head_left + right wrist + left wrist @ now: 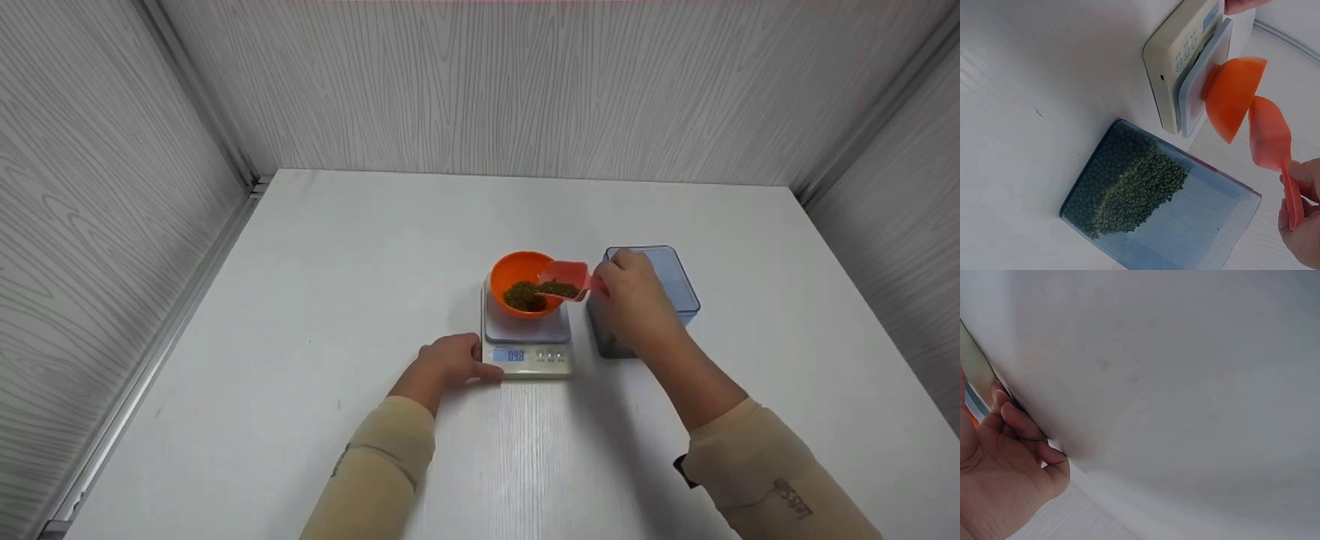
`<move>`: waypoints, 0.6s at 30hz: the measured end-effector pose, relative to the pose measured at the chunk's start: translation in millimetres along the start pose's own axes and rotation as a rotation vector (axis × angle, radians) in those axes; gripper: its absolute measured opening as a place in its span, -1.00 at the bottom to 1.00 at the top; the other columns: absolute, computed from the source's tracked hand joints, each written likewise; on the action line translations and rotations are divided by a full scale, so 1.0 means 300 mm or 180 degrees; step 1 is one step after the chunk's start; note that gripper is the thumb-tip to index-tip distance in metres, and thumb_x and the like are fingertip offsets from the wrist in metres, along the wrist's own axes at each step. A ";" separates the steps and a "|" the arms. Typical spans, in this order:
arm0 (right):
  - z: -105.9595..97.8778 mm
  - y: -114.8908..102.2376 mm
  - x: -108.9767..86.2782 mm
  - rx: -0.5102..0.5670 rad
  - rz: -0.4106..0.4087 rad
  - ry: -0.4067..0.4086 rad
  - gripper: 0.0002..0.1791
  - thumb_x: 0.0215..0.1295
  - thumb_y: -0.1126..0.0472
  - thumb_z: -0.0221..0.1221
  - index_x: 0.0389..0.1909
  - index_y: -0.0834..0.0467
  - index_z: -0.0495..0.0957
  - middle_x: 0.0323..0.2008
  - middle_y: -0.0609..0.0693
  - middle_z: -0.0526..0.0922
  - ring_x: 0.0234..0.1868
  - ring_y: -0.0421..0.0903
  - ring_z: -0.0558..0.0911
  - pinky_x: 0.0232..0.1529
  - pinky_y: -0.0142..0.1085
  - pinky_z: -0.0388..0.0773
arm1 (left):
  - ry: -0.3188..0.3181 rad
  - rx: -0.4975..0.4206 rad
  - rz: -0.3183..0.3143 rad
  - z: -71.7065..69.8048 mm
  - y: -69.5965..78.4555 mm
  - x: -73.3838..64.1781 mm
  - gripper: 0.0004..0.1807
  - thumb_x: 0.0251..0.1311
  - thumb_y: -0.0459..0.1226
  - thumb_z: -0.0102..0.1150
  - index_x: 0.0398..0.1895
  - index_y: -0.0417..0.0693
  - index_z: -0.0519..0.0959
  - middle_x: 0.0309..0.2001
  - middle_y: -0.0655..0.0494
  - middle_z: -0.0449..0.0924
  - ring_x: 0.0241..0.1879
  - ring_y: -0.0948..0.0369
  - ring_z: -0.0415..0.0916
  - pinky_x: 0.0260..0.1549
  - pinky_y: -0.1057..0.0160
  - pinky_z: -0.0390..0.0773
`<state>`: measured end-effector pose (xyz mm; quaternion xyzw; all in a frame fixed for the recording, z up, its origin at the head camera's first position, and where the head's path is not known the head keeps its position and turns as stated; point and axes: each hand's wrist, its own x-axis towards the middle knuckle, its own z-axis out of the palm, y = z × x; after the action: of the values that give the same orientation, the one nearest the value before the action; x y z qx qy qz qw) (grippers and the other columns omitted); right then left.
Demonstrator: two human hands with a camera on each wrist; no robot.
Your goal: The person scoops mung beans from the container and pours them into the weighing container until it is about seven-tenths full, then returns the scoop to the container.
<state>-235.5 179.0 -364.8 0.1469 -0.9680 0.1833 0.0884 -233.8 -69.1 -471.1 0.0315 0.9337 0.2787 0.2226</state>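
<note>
My right hand (637, 304) grips the handle of a translucent red scoop (568, 271). Green beans, apparently mung beans, lie in the scoop, whose lip is over the right rim of an orange bowl (517, 262). More beans (523, 297) are heaped inside that bowl, which stands on a digital kitchen scale (531, 367) with a display that seems to read 098. My left hand (452, 358) holds the scale's front left corner, thumb along the front edge. In the left wrist view, the fingers (1022, 422) curl against the scale's side.
Just right of the scale stands a clear bluish container (1202, 211), partly filled with green beans (1140, 191); my right forearm passes over it. Everything rests on a white table (360, 247) with grey wood-grain panels (487, 90) behind and at both sides.
</note>
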 end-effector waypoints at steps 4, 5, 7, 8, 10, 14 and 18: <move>0.000 0.001 0.000 -0.0005 -0.0022 0.0015 -0.85 0.13 0.44 0.14 -0.25 0.27 0.50 -0.30 0.10 0.36 -0.18 0.02 0.33 -0.19 -0.18 0.43 | -0.0015 -0.0037 -0.0026 0.002 0.000 0.000 -0.53 -0.20 0.19 0.32 -0.43 0.09 0.42 -0.47 0.18 0.41 -0.32 0.14 0.35 -0.30 0.16 0.24; 0.000 0.001 0.000 -0.0014 -0.0033 0.0020 -0.86 0.13 0.44 0.14 -0.26 0.27 0.51 -0.30 0.10 0.36 -0.18 0.02 0.33 -0.19 -0.18 0.43 | -0.0016 -0.0048 -0.0036 0.002 0.000 0.000 -0.53 -0.20 0.19 0.32 -0.43 0.09 0.42 -0.47 0.18 0.41 -0.32 0.14 0.35 -0.31 0.17 0.24; 0.000 0.002 0.000 -0.0031 -0.0037 0.0019 -0.86 0.14 0.43 0.14 -0.25 0.26 0.51 -0.30 0.09 0.36 -0.19 0.01 0.34 -0.19 -0.19 0.43 | -0.0023 -0.0056 -0.0038 0.002 0.000 0.000 -0.52 -0.20 0.19 0.32 -0.43 0.08 0.41 -0.47 0.17 0.40 -0.33 0.14 0.34 -0.34 0.18 0.24; 0.000 0.003 -0.001 -0.0035 -0.0040 0.0020 -0.86 0.14 0.42 0.14 -0.25 0.26 0.51 -0.30 0.09 0.36 -0.19 0.02 0.33 -0.19 -0.18 0.43 | -0.0024 -0.0062 -0.0036 0.002 0.000 0.000 -0.53 -0.20 0.19 0.32 -0.44 0.08 0.41 -0.48 0.17 0.40 -0.33 0.14 0.34 -0.34 0.18 0.24; -0.001 0.004 -0.002 -0.0039 -0.0018 0.0016 -0.87 0.15 0.41 0.14 -0.26 0.25 0.50 -0.30 0.07 0.35 -0.18 0.00 0.32 -0.20 -0.20 0.43 | -0.0015 -0.0062 -0.0028 0.002 0.001 0.000 -0.53 -0.20 0.18 0.32 -0.44 0.08 0.41 -0.48 0.18 0.40 -0.33 0.14 0.34 -0.33 0.17 0.25; -0.001 0.008 -0.002 -0.0060 -0.0135 0.0138 -0.89 0.12 0.45 0.12 -0.32 0.28 0.50 -0.33 0.09 0.35 -0.20 0.02 0.32 -0.24 -0.20 0.40 | 0.0021 0.0005 0.0039 0.004 0.001 0.000 -0.53 -0.17 0.19 0.30 -0.46 0.07 0.41 -0.50 0.19 0.40 -0.34 0.15 0.34 -0.24 0.12 0.24; 0.000 0.010 0.001 -0.0093 -0.0253 0.0254 -0.91 0.08 0.49 0.11 -0.37 0.30 0.51 -0.37 0.11 0.34 -0.23 0.03 0.32 -0.26 -0.20 0.36 | 0.0036 0.0042 0.0051 0.005 0.001 -0.002 -0.53 -0.16 0.19 0.28 -0.46 0.07 0.40 -0.51 0.18 0.39 -0.35 0.15 0.35 -0.23 0.12 0.23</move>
<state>-236.8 181.7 -365.6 0.1765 -0.9597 0.1711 0.1363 -232.8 -68.2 -471.8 0.0389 0.9365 0.2744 0.2149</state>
